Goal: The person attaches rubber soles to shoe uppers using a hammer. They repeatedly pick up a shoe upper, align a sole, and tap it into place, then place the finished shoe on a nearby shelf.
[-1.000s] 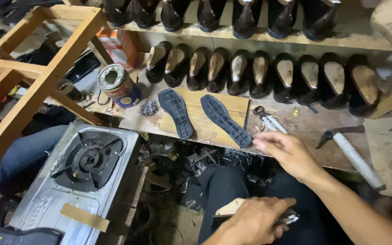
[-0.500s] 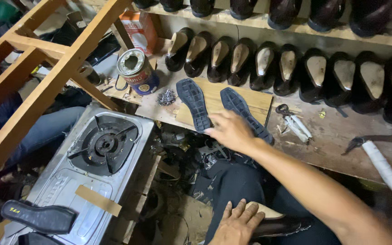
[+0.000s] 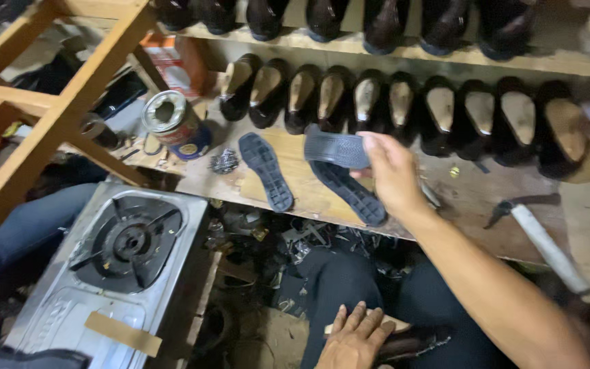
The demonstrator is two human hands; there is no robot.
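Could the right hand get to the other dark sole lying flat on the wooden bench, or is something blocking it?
Probably yes. The right hand already holds one sole lifted just above the bench. The flat sole lies close to its left with nothing on top of it, though the hand's grip is taken.

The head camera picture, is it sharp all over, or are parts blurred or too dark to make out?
Head view: the right hand and the dark rubber shoe sole it lifts are slightly motion-blurred; the round metal tin and steel gas stove read clearly; the floor under the wooden workbench is dim and cluttered; the left hand sits in shadow at the bottom edge.
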